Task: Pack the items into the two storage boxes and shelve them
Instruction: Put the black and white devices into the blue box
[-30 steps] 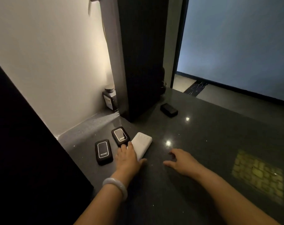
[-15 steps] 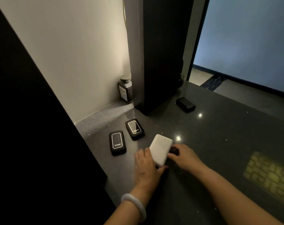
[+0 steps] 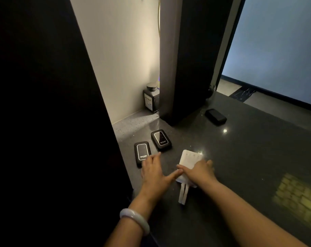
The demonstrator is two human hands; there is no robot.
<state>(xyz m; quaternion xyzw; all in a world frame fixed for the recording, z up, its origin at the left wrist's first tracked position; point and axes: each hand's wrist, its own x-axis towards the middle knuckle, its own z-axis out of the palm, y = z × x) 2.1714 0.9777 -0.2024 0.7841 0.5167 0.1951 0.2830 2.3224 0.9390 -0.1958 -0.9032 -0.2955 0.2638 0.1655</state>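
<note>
A white power bank (image 3: 189, 160) with a short white strap hanging from its near end is gripped by my right hand (image 3: 198, 171) just above the dark counter (image 3: 249, 157). My left hand (image 3: 154, 171) is spread with straight fingers; its fingertips reach the near end of a black power bank (image 3: 141, 151), and its thumb points toward the white one. A second black power bank (image 3: 161, 139) lies just behind, to the right. A third, plain black one (image 3: 215, 116) lies farther back. No storage box is in view.
A dark vertical panel (image 3: 44, 122) fills the left side. A dark pillar (image 3: 186, 59) stands on the counter's back, with a small dark bottle (image 3: 151, 98) beside it against the white wall. A yellowish patterned patch (image 3: 297, 198) glows on the counter's right.
My right hand has taken the white power bank from my left hand. My left hand has let go and moved left to the nearest black power bank.
</note>
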